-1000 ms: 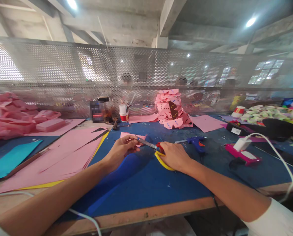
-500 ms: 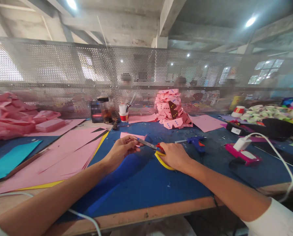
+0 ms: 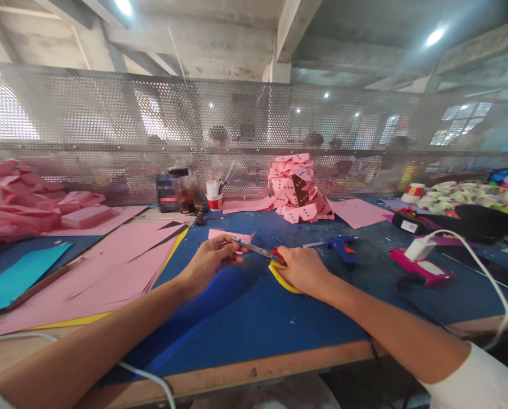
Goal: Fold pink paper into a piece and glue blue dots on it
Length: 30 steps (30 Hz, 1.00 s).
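pink paper [image 3: 232,232], likely light, bendable and best held by an edge, shows just beyond the left hand [image 3: 216,255], which seems to pinch it, while the right hand [image 3: 302,268] grips the scissors [image 3: 260,250].

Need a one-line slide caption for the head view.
Right hand holding scissors, left hand at their blades, over a blue tabletop with dotted pink pieces piled behind.

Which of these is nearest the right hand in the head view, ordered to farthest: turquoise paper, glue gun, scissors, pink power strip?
1. Scissors: gripped in the right hand.
2. Glue gun: just right of it.
3. Pink power strip: farther right.
4. Turquoise paper: at the far left.
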Tool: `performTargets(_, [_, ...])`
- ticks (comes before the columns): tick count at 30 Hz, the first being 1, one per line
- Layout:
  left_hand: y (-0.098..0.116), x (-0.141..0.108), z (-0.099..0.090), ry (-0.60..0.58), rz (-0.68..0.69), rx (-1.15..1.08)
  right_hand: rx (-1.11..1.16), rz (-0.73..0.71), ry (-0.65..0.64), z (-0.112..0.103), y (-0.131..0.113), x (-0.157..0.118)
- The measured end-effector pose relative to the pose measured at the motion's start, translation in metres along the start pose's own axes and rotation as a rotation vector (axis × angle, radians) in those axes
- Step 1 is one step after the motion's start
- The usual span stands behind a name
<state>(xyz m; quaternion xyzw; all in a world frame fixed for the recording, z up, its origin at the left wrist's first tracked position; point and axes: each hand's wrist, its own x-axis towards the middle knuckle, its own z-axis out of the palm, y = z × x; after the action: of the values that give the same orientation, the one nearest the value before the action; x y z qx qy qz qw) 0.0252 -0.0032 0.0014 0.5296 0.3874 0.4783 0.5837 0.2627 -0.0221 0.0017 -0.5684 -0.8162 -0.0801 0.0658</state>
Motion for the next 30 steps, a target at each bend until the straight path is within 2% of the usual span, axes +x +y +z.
performTargets(11, [-0.0007,0.0009,-0.0005,-0.016,0.004,0.008,-0.006,-0.009,0.037,0.0021,0.0023,-0.0009])
performTargets(21, [-0.0022,0.0009,-0.0022,-0.040,-0.007,0.002,-0.015,0.030,-0.021,0.0001,0.0008,0.0006])
performTargets(30, [-0.0012,-0.0010,-0.0010,-0.021,-0.018,0.010,-0.016,0.011,0.021,0.0051,0.0031,0.0011])
